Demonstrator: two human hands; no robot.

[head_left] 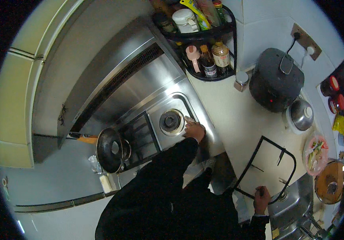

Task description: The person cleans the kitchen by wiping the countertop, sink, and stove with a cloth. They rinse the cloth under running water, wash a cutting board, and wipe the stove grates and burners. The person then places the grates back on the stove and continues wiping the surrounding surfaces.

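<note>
My left hand [194, 131] rests on the stainless steel gas stove [203, 120], just right of the round burner [170, 121]. A pale crumpled thing, perhaps a cloth, shows under its fingertips [190, 120]. Over the counter's edge near the sink, my right hand [261, 200] grips the lower bar of a black metal pan-support frame [291, 171], which is tilted, with short prongs pointing inward. A dark frying pan [107, 154] with a wooden-coloured handle sits on a pot at the stove's left part, away from both hands.
A black corner rack [203, 36] holds bottles and jars. A black rice cooker [275, 79], a glass jar [241, 80] and a metal bowl [301, 114] stand on the counter [220, 99]. A pink plate of food [315, 154], a glass lid [332, 183] and the sink [293, 204] are at right.
</note>
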